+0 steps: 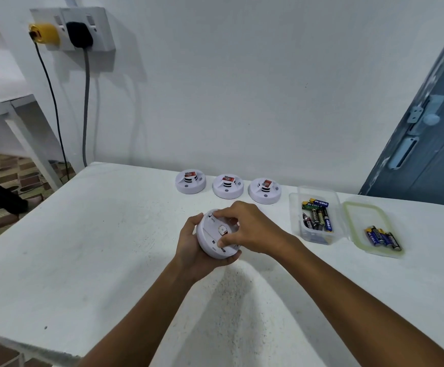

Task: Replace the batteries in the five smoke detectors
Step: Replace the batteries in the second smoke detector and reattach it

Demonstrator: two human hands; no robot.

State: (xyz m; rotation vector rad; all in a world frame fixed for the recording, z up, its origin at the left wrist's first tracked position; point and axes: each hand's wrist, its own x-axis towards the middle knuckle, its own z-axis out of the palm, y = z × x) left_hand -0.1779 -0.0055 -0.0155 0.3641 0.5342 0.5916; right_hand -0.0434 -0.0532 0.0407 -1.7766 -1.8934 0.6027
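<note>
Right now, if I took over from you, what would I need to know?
Left hand holds one smoke detector from below, back side up. Right hand grips it from above, fingers at the battery slot.
Three more detectors sit in a row by the wall. I can only see four in all.
A clear box holds a pile of batteries. Its lid lies to the right with a few batteries on it.
I can't tell which detectors are already done, or which batteries are the new ones. Finish this one, then check the rest.
</note>
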